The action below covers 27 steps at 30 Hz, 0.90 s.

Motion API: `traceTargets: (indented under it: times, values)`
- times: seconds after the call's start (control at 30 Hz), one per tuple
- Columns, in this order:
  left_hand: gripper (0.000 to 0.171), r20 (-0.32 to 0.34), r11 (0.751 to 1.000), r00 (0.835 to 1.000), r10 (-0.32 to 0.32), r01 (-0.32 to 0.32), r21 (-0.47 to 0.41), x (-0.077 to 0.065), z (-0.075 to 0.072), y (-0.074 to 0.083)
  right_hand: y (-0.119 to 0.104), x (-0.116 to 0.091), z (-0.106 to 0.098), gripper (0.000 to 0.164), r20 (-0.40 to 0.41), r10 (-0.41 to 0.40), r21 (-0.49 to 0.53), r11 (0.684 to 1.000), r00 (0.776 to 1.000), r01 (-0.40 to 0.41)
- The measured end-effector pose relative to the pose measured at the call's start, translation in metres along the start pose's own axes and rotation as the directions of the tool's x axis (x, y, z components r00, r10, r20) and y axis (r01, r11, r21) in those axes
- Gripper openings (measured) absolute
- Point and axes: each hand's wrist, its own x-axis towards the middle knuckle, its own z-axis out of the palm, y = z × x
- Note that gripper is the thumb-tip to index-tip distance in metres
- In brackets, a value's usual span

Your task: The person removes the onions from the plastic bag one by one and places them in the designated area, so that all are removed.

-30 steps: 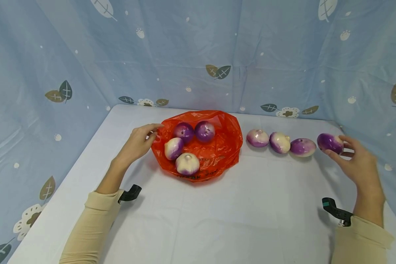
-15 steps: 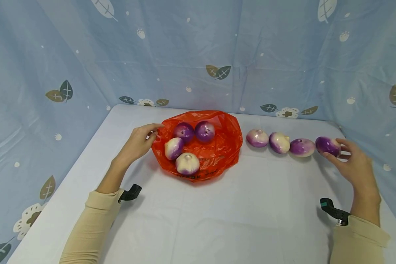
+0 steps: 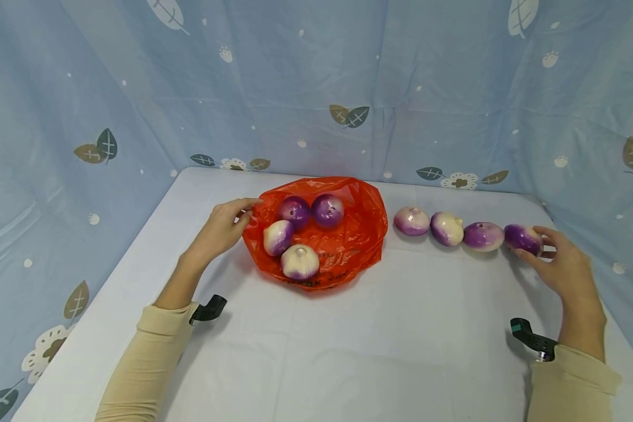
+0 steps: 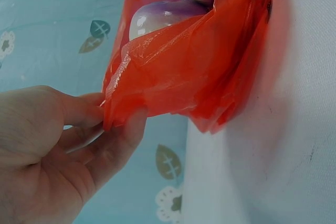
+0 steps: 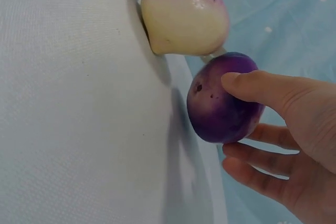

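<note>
With thumb and fingers my right hand [image 3: 567, 266] holds a dark purple onion [image 3: 523, 239] at the right end of a row. In the right wrist view this onion [image 5: 223, 98] sits close by a cream-and-purple one [image 5: 184, 14]. The row's others are a purple onion [image 3: 483, 236], a cream-topped one [image 3: 447, 228] and a pinkish one [image 3: 411, 221]. My left hand [image 3: 221, 228] pinches the left rim of a red plastic bag [image 3: 348, 252], plainly seen in the left wrist view. Several purple-and-cream onions, one pale-topped [image 3: 299, 262], lie inside the spread bag.
A white-covered table [image 3: 374, 340] carries everything. Behind and at both sides hangs a blue leaf-patterned cloth [image 3: 274, 76]. A black wrist camera [image 3: 533, 337] juts from the right sleeve, another [image 3: 209, 308] from the left.
My right hand has moved a little left and lowered the dark purple onion to the end of the row. The left hand and the bag stay put.
</note>
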Motion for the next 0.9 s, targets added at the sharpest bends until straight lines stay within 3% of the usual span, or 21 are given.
traceTargets:
  times: [0.53,0.9]
  values:
    - [0.036,0.003,1.000,1.000,0.000,0.000,-0.006,-0.0002,0.0004,0.0004,-0.0053,-0.0015,-0.0011,0.081,0.073,0.048,-0.002,0.999,0.996,-0.048]
    - [0.034,-0.003,1.000,1.000,0.006,-0.006,-0.003,0.0003,0.0003,0.0008,-0.0052,-0.0016,-0.0020,0.081,0.058,0.036,0.004,0.999,0.998,-0.037]
